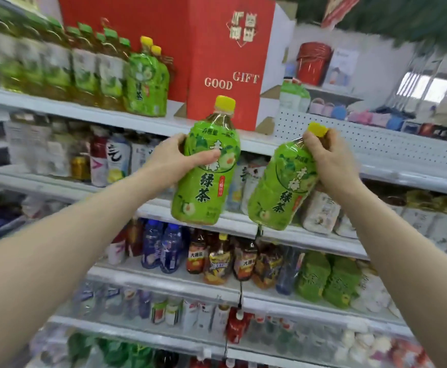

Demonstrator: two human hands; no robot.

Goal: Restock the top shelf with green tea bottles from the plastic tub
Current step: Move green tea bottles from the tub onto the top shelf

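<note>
My left hand (175, 162) grips an upright green tea bottle (206, 176) with a yellow cap round its middle, in front of the shelves. A second green tea bottle (280, 192) tilts to the right, and my right hand (331, 160) holds it by the neck just under its yellow cap. Both bottles hang just below the top shelf (137, 120). Two green tea bottles (146, 83) with yellow caps stand on that shelf, left of a red gift box. The plastic tub is out of view.
A red "GOOD GIFT" box (217, 57) stands on the top shelf, with a short gap between it and the shelved tea bottles. Green-capped bottles (57, 67) fill the shelf's left. Lower shelves (217, 290) hold several mixed drinks. A white pegboard panel (376, 144) runs to the right.
</note>
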